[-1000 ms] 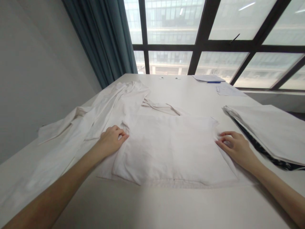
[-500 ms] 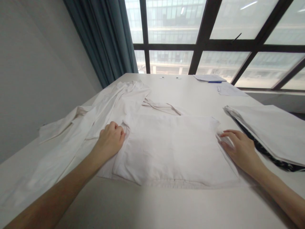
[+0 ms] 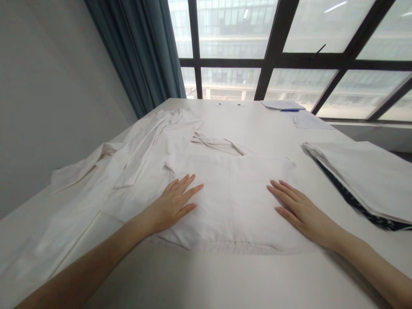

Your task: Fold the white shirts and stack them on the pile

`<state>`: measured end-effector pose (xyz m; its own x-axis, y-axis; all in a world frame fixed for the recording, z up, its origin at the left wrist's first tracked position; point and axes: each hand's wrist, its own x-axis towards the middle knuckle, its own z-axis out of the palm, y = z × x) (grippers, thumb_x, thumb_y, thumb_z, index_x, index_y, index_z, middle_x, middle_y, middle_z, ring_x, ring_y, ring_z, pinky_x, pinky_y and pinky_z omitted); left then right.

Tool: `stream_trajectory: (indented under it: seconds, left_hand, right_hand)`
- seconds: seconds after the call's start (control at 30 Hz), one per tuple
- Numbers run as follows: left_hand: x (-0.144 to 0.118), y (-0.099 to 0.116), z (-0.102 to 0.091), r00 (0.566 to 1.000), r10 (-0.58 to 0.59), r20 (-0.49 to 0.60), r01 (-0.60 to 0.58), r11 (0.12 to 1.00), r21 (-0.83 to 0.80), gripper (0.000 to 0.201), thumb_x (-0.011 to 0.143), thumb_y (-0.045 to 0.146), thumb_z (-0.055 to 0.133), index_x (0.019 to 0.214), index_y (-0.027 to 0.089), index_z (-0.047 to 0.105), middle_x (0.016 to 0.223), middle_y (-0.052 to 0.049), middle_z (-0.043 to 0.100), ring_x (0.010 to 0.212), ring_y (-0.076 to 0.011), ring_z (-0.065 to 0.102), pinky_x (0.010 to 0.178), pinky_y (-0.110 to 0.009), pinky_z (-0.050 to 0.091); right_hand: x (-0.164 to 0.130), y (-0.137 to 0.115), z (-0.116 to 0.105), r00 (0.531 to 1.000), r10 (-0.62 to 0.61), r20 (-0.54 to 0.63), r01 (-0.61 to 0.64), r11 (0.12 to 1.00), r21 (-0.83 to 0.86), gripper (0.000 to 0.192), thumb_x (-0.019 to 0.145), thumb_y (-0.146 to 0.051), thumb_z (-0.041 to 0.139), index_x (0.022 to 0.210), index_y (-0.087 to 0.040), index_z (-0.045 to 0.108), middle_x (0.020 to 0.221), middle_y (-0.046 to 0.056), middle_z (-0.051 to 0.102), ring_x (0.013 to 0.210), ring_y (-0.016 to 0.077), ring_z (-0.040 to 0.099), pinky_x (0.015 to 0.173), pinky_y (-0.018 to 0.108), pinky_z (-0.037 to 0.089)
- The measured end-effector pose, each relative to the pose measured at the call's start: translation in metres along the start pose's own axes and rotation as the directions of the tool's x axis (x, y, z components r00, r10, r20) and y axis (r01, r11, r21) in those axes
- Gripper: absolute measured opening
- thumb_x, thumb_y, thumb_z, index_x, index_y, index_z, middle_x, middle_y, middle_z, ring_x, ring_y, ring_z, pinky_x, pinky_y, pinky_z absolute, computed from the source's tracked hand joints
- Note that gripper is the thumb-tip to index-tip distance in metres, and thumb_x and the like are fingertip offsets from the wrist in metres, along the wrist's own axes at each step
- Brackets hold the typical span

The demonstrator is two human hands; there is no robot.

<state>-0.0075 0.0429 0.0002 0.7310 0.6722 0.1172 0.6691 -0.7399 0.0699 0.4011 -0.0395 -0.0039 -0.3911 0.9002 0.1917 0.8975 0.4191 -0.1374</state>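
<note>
Half a second ago both hands sat at the outer side edges of the folded white garment (image 3: 231,201), the left one curled at its left border and the right one with fingers bent at its right border; now both have come inward onto the cloth. The left hand (image 3: 172,205) lies flat, palm down, fingers stretched out and slightly spread, pressing on the left part of the folded panel and gripping nothing. The right hand (image 3: 298,209) is likewise fully open and flat on the right part of the panel, fingers pointing away and toward the left hand, holding nothing. The garment lies spread on the white table (image 3: 206,279) directly under and between the two hands, its near hem just in front of the wrists. Beyond and outward of the left hand, loose white cloth (image 3: 96,180) trails across the table. Outward of the right hand, well apart from it, rests a stack of folded fabric (image 3: 363,176).
</note>
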Motion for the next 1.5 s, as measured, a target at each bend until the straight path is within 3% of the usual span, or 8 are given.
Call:
stream_trajectory:
  seconds: [0.3, 0.43, 0.53, 0.8, 0.97, 1.17, 1.33, 1.5]
  left_hand:
    - [0.0, 0.001, -0.001, 0.999, -0.019, 0.032, 0.018, 1.0, 0.026, 0.053, 0.101, 0.048, 0.027, 0.15, 0.029, 0.029, 0.158, -0.009, 0.025, 0.146, -0.0265, 0.021, 0.115, -0.049, 0.023]
    - [0.0, 0.001, -0.002, 1.0, -0.017, 0.022, 0.016, 1.0, 0.025, 0.053, 0.101, 0.048, 0.028, 0.15, 0.029, 0.03, 0.158, -0.01, 0.026, 0.145, -0.0271, 0.023, 0.114, -0.05, 0.024]
    - [0.0, 0.002, -0.002, 1.0, -0.011, 0.01, 0.011, 0.999, 0.033, 0.053, 0.101, 0.048, 0.028, 0.15, 0.029, 0.03, 0.157, -0.01, 0.028, 0.145, -0.0268, 0.024, 0.114, -0.049, 0.023]
    - [0.0, 0.002, -0.003, 0.999, -0.005, 0.041, 0.002, 0.998, 0.067, 0.059, 0.098, 0.055, 0.033, 0.151, 0.029, 0.029, 0.158, -0.01, 0.025, 0.146, -0.0276, 0.021, 0.115, -0.048, 0.019]
    - [0.0, 0.004, -0.005, 0.999, 0.001, 0.049, -0.005, 0.998, 0.067, 0.064, 0.095, 0.06, 0.036, 0.15, 0.029, 0.03, 0.157, -0.013, 0.026, 0.145, -0.0291, 0.023, 0.115, -0.051, 0.017]
    - [0.001, -0.003, -0.011, 1.0, 0.009, 0.023, -0.01, 0.999, 0.041, 0.063, 0.093, 0.059, 0.041, 0.147, 0.027, 0.037, 0.153, -0.012, 0.036, 0.141, -0.0296, 0.033, 0.115, -0.054, 0.016]
    - [0.004, -0.001, -0.017, 0.993, 0.117, 0.027, -0.115, 0.991, -0.068, 0.054, 0.095, 0.051, 0.044, 0.145, 0.03, 0.04, 0.151, -0.008, 0.04, 0.141, -0.0276, 0.033, 0.117, -0.052, 0.012]
    - [0.006, 0.007, -0.022, 0.991, 0.129, 0.044, -0.119, 0.977, -0.176, 0.046, 0.097, 0.046, 0.043, 0.141, 0.034, 0.045, 0.148, -0.006, 0.046, 0.14, -0.0255, 0.036, 0.116, -0.05, 0.012]
  right_hand:
    - [-0.001, 0.011, 0.004, 0.988, 0.123, -0.092, -0.127, 0.992, -0.029, 0.052, 0.097, -0.047, 0.037, 0.143, -0.024, 0.042, 0.149, 0.011, 0.044, 0.138, 0.0284, 0.037, 0.108, 0.051, 0.037]
    - [-0.001, 0.03, 0.006, 0.915, 0.293, -0.276, -0.312, 0.95, -0.026, 0.057, 0.092, -0.05, 0.043, 0.133, -0.012, 0.051, 0.129, 0.022, 0.056, 0.118, 0.0356, 0.055, 0.097, 0.054, 0.045]
    - [-0.001, 0.039, 0.004, 0.858, 0.402, -0.32, -0.393, 0.915, 0.095, 0.062, 0.086, -0.055, 0.05, 0.132, -0.012, 0.051, 0.117, 0.022, 0.062, 0.096, 0.033, 0.065, 0.084, 0.05, 0.052]
    - [-0.003, 0.044, -0.008, 0.799, 0.582, -0.148, -0.525, 0.796, 0.301, 0.074, 0.074, -0.062, 0.06, 0.132, -0.016, 0.051, 0.098, 0.015, 0.071, 0.077, 0.031, 0.069, 0.064, 0.041, 0.055]
    - [-0.006, 0.043, -0.012, 0.844, 0.52, -0.131, -0.461, 0.829, 0.317, 0.073, 0.074, -0.059, 0.064, 0.135, -0.021, 0.05, 0.093, 0.014, 0.073, 0.079, 0.0338, 0.071, 0.059, 0.039, 0.055]
    - [-0.006, 0.049, -0.035, 0.911, 0.402, -0.098, -0.337, 0.859, 0.385, 0.055, 0.08, -0.048, 0.062, 0.132, -0.029, 0.057, 0.126, 0.009, 0.065, 0.109, 0.0345, 0.064, 0.077, 0.041, 0.056]
    - [-0.017, 0.082, -0.056, 0.855, 0.494, -0.157, -0.425, 0.842, 0.333, 0.045, 0.079, -0.038, 0.067, 0.123, -0.027, 0.068, 0.114, 0.012, 0.071, 0.089, 0.032, 0.07, 0.065, 0.035, 0.055]
    - [-0.02, 0.089, -0.065, 0.82, 0.57, -0.052, -0.494, 0.75, 0.439, 0.043, 0.078, -0.038, 0.07, 0.119, -0.026, 0.071, 0.106, 0.013, 0.073, 0.073, 0.0272, 0.071, 0.055, 0.032, 0.053]
